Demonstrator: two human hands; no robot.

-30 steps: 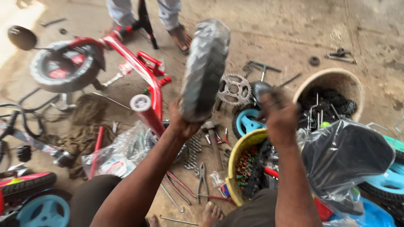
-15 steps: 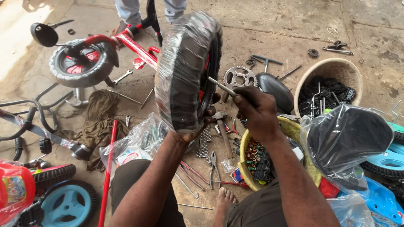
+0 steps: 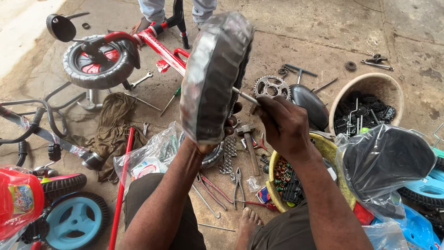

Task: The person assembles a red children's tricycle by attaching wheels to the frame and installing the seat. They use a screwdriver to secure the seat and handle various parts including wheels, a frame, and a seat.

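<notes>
Above a littered concrete floor (image 3: 296,41), at the centre of the view, a small plastic-wrapped wheel (image 3: 215,76) is held upright and tilted slightly to the right. It is gripped from below by the left hand (image 3: 217,136), whose fingers are curled around the lower edge of the tyre. A thin metal axle (image 3: 245,96) projects from the hub on the wheel's right side; its outer end is pinched in the closed fingers of the right hand (image 3: 284,125).

Below the hands, a hammer (image 3: 249,143), pliers (image 3: 238,185) and loose rods are laid on the floor. A yellow bowl (image 3: 330,153) of small coloured parts is placed just beside the right forearm, and a beige basin (image 3: 365,99) of dark chain pieces is set farther right. A chain sprocket (image 3: 271,87) and a black saddle (image 3: 307,104) are seen between wheel and basin. A second saddle wrapped in plastic (image 3: 386,159) is lying at the right. At upper left a red child's bicycle frame (image 3: 159,48) with a grey front wheel (image 3: 95,65) is lying on its side, near another person's feet (image 3: 143,23). An olive rag (image 3: 113,127) and a blue-hubbed wheel (image 3: 76,220) are noted at the left.
</notes>
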